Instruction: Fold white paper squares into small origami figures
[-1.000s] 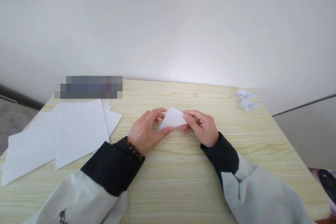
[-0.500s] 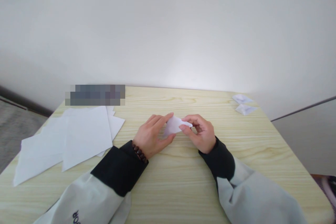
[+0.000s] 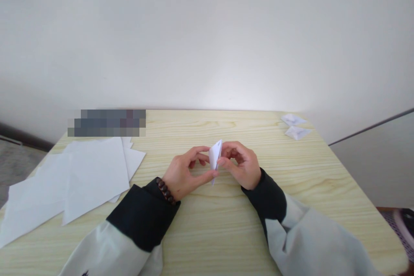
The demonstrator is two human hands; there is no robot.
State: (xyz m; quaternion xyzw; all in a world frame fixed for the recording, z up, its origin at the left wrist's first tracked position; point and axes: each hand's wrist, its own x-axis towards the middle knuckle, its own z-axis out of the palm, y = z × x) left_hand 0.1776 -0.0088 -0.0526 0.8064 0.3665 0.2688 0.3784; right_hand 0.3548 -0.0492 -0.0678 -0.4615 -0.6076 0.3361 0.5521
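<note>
Between my two hands, above the middle of the table, a small folded white paper (image 3: 214, 155) stands on edge, turned so its layered side faces me. My left hand (image 3: 187, 170) has its thumb at the lower edge and its fingers against the left face. From the other side, my right hand (image 3: 241, 161) pinches the paper's right edge between thumb and fingers. Its curled fingertips are partly hidden behind the paper. Two folded paper boats (image 3: 297, 132) lie at the far right of the table, one behind the other.
Several loose white paper sheets (image 3: 97, 177) overlap on the left of the wood-grain table (image 3: 213, 233). Behind them is a blurred-out dark patch (image 3: 108, 123). A pale wall (image 3: 207, 39) rises along the table's far edge.
The folded paper has turned from lying broad side up to standing nearly upright on edge. My fingers have shifted their hold around it. The view has moved slightly to the right.
</note>
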